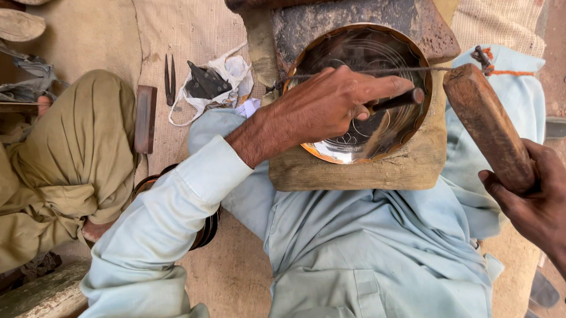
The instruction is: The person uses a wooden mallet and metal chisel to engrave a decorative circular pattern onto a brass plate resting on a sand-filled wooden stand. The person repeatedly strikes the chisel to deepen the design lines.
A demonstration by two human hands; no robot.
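Your left hand [328, 104] grips a punch [399, 100], its tip set on the plate [333, 152]. Your right hand [541, 197] is clenched around a wooden mallet [485, 124], held just right of the plate.

Pale blue-green long-sleeved shirt, buttoned cuff on left sleeve, matching loose garment over lap; hands bare.

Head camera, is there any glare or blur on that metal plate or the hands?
In the head view, the round metal plate carries soft reflections but no harsh glare; the left hand on the dark punch is sharp; the right hand gripping the wooden mallet sits slightly stretched at the frame edge; lighting is even, shadows faint.
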